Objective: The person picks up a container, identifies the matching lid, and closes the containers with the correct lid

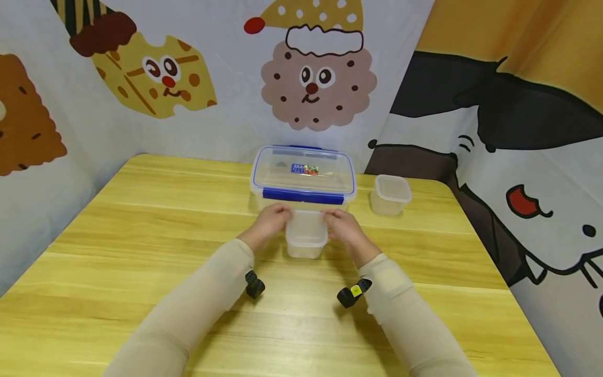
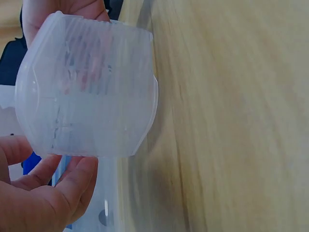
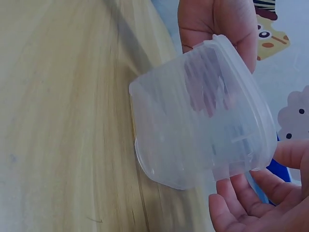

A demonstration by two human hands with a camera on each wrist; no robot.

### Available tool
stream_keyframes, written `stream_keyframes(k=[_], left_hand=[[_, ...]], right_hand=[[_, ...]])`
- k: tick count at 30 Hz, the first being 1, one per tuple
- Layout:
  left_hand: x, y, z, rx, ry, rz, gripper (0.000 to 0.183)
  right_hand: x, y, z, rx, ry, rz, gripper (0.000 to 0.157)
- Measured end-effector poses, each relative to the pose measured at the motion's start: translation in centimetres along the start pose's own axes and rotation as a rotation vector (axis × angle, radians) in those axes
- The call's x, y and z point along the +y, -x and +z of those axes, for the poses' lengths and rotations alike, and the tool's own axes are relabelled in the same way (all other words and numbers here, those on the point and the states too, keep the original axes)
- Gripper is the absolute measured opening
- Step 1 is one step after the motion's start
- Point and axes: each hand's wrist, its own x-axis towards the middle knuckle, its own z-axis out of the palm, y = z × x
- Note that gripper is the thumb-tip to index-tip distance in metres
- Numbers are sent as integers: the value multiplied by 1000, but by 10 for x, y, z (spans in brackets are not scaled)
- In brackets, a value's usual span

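Observation:
A small frosted plastic food container [image 1: 306, 250] with a pale lid stands in the middle of the table, in front of a larger clear box. My left hand [image 1: 272, 222] grips its far left corner, thumb by the lid rim and fingers lower down the side. At the far right corner my right hand [image 1: 346, 228] holds it the same way. Close up, the left wrist view shows the translucent container [image 2: 91, 92] between both hands, its base at the tabletop. In the right wrist view the container's wall [image 3: 178, 121] lets the left fingers show through.
Behind the hands stands the large clear storage box [image 1: 278, 175] with blue clip locks. A second small lidded container [image 1: 390, 196] sits to the right of it. The wooden table [image 1: 141, 251] meets a cartoon-printed cloth [image 1: 226, 133] at the back.

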Motion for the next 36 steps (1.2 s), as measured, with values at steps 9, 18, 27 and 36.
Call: stream_keyframes(k=[9, 18, 27, 36], left_hand=[[1, -5, 2, -16, -47, -44, 28], [2, -8, 2, -30, 60, -108, 26], [5, -10, 3, -31, 95, -130, 24], [10, -12, 6, -36, 197, -151, 22]], right_hand=[[4, -9, 3, -30, -57, 69, 37], [4, -17, 5, -46, -120, 114, 37], [3, -21, 3, -70, -183, 123, 34], [-2, -18, 5, -23, -229, 102, 26]])
